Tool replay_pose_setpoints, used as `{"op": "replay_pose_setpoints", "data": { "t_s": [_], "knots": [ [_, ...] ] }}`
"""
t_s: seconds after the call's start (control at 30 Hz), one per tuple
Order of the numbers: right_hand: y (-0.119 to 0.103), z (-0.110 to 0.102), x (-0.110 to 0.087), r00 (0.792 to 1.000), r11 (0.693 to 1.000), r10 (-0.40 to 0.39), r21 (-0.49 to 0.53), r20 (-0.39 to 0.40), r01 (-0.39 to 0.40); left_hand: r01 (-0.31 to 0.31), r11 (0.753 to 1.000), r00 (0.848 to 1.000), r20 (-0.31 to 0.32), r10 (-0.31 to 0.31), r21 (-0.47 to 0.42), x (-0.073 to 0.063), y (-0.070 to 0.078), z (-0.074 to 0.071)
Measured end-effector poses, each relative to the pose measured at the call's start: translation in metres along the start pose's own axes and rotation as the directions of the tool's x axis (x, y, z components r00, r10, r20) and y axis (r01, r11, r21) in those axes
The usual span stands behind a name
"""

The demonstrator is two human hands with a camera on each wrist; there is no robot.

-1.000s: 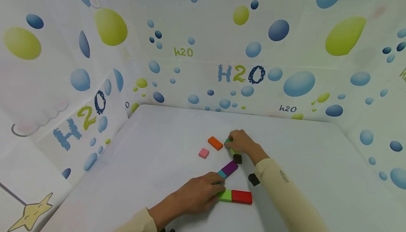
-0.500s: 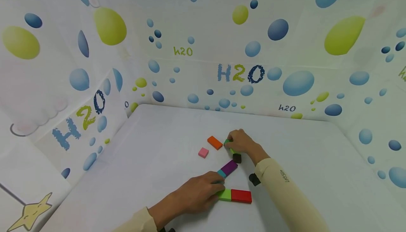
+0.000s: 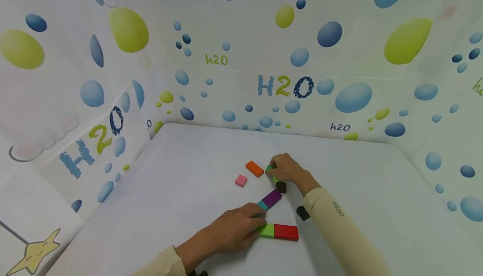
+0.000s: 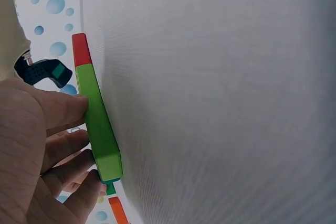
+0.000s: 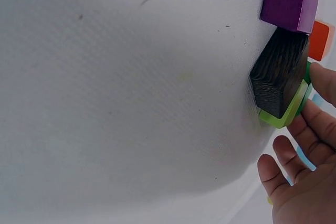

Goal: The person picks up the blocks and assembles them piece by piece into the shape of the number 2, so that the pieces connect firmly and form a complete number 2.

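Note:
Near the front, my left hand (image 3: 235, 230) rests over the left end of a light green block (image 4: 97, 119), thumb and fingertips along its upper edge. A red block (image 3: 286, 232) adjoins it on the right. Just beyond, the same hand's fingers lie beside a teal block (image 3: 262, 205), which meets a purple block (image 3: 272, 199). Farther back, my right hand (image 3: 288, 167) pinches a dark green block (image 5: 307, 72) between thumb and finger. A light green piece (image 5: 283, 116) and a black wood-grained block (image 5: 281, 72) stand against it, the black one close to the purple block's end.
An orange block (image 3: 254, 168) and a pink block (image 3: 241, 180) lie on the white table (image 3: 181, 175), left of the right hand. Patterned sheets (image 3: 241, 87) rise behind and beside the table. A dark wrist camera (image 3: 303, 213) hangs under the right sleeve.

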State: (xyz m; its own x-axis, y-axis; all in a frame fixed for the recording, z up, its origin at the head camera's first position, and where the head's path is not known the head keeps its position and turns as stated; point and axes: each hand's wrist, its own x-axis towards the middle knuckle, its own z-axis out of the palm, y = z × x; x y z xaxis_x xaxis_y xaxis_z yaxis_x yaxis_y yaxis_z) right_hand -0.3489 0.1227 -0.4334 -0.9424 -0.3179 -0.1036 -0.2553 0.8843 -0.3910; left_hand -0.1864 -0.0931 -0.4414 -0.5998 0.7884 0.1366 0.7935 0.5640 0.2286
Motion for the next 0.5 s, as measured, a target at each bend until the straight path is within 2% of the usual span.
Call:
{"op": "replay_pose_setpoints", "data": {
  "t_s": [0.37,0.5],
  "knots": [
    [0.005,-0.007,-0.007,1.000,1.000,0.009,-0.024,-0.017,-0.009,0.017,1.000,0.999,0.034,-0.016,-0.026,0.002,0.001,-0.001],
    [0.004,-0.016,-0.013,0.998,0.999,-0.041,-0.025,-0.039,0.041,0.030,0.999,0.999,0.041,-0.028,-0.033,0.003,-0.001,0.000]
  ]
}}
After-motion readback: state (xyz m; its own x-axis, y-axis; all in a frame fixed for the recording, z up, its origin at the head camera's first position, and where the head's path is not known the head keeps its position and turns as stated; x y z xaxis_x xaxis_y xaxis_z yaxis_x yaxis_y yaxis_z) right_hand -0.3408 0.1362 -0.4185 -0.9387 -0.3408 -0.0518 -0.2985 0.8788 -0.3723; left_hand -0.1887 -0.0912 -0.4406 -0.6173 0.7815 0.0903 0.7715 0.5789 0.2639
